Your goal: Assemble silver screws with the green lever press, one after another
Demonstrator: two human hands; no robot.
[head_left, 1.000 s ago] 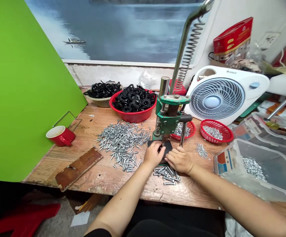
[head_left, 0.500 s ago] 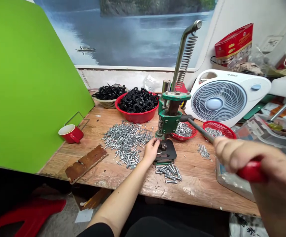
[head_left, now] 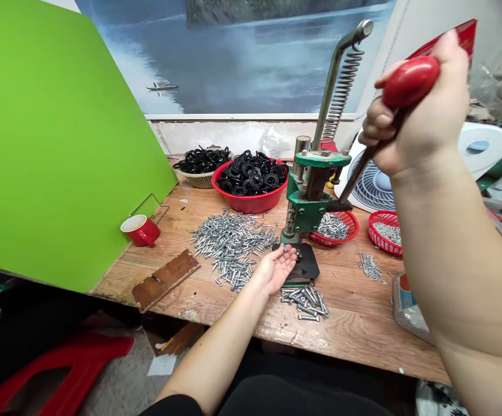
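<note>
A green hand press (head_left: pixel 309 199) stands on the wooden bench (head_left: pixel 355 329), with a black base plate (head_left: pixel 306 267) under it. My right hand (head_left: pixel 420 115) is wrapped round the red knob of the press lever (head_left: pixel 409 81), raised high at the upper right. My left hand (head_left: pixel 275 268) lies palm up at the left edge of the base plate, fingers loosely spread, with a small metal part at its fingertips. A large heap of silver screws (head_left: pixel 231 245) lies just left of it, and a smaller pile (head_left: pixel 305 300) sits in front of the plate.
A red bowl of black rings (head_left: pixel 251 182) and a woven basket of rings (head_left: pixel 199 164) stand behind. Two red baskets (head_left: pixel 335 226) (head_left: pixel 385 231) hold screws. A white fan (head_left: pixel 485 147), red cup (head_left: pixel 140 229), wooden board (head_left: pixel 166 279), green panel (head_left: pixel 51 144) and clear tub (head_left: pixel 409 306) surround the bench.
My right hand left the base plate, took the red lever knob, swung it down and has now raised it high. My left hand opened palm up beside the plate.
</note>
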